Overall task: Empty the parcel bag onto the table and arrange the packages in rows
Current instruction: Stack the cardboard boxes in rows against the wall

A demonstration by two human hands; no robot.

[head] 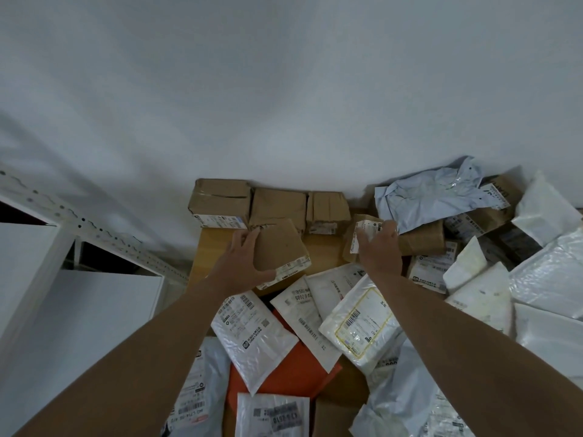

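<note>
Left hand (244, 260) grips a brown cardboard box (280, 247), fingers over its far-left corner, thumb curled along the near edge by the label. Box sits tilted, just in front of the far row.

Right hand (380, 247) grips a smaller brown parcel (362, 234), fingers curled over its white label. That parcel is right of the row, touching the pile on the right.

Far row against the wall: three brown boxes side by side, touching — large one on the left (220, 200), middle one (279, 205), smaller one on the right (328, 209). All on the wooden table (321, 250); bare top shows between the two hands.

Right side: loose heap. Crumpled pale blue poly bag (429, 197) at far right, over more brown boxes, white mailers (545, 269) spilling toward the near right.

Near side, between the forearms: overlapping white bubble mailers (252, 335) with barcode labels, one with a yellow-bordered label (362, 323), an orange flat package (299, 370) under them.

Left of the table: white metal shelving (79, 228). Can't tell which item is the parcel bag itself.
</note>
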